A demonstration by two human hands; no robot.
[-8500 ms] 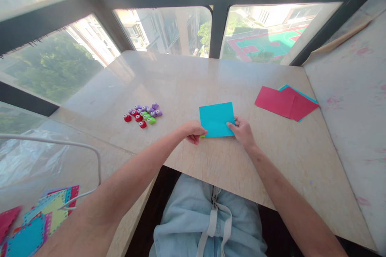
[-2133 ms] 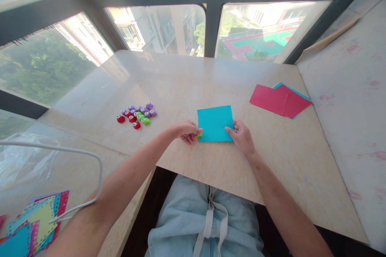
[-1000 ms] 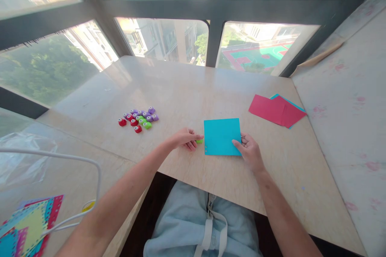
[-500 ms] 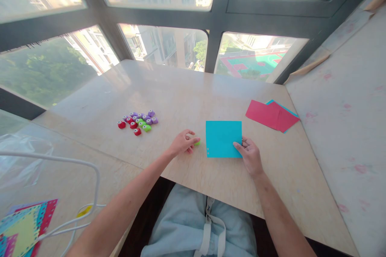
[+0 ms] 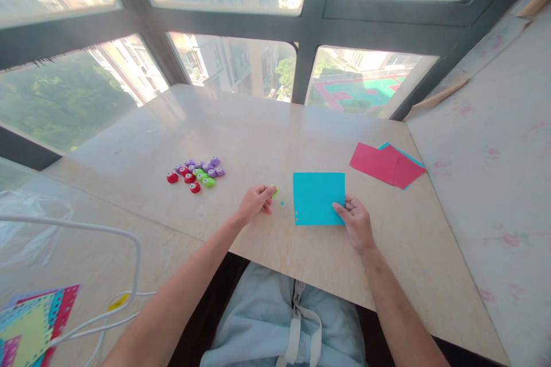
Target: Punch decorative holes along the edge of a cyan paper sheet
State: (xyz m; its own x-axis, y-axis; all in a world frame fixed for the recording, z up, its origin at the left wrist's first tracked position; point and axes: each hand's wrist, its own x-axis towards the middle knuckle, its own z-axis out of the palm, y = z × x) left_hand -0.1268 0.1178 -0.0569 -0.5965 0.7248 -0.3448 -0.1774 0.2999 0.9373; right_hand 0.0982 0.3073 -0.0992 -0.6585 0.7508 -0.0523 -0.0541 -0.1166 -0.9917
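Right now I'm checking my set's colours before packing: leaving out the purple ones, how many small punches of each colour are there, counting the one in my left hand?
Red punches: 4
Green punches: 4, including the one in your left hand
Total: 8

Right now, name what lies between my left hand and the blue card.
The head view shows a tiny blue scrap on the table between your left hand and the blue card.
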